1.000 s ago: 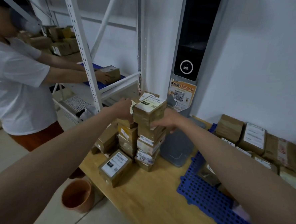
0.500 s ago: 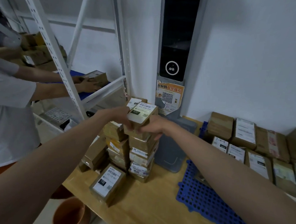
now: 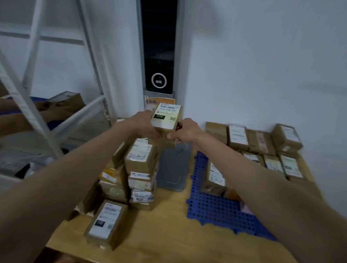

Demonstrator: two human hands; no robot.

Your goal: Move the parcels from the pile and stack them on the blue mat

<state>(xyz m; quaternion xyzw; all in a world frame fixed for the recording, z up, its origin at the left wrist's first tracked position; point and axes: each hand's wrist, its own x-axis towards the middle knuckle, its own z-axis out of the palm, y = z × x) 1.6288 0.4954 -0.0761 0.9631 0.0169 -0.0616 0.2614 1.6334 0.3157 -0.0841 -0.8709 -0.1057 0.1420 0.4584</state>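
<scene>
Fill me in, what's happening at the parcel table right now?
A person holds one labelled parcel between the left hand and right hand, lifted above the pile on the wooden table. The blue mat to the right already carries several parcels. At the far left, another person's hands hold a box at the shelf.

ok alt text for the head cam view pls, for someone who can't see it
Both hands, left hand and right hand, hold a labelled parcel above the pile on a wooden table. To the right, a blue mat carries more parcels along a white wall.
</scene>
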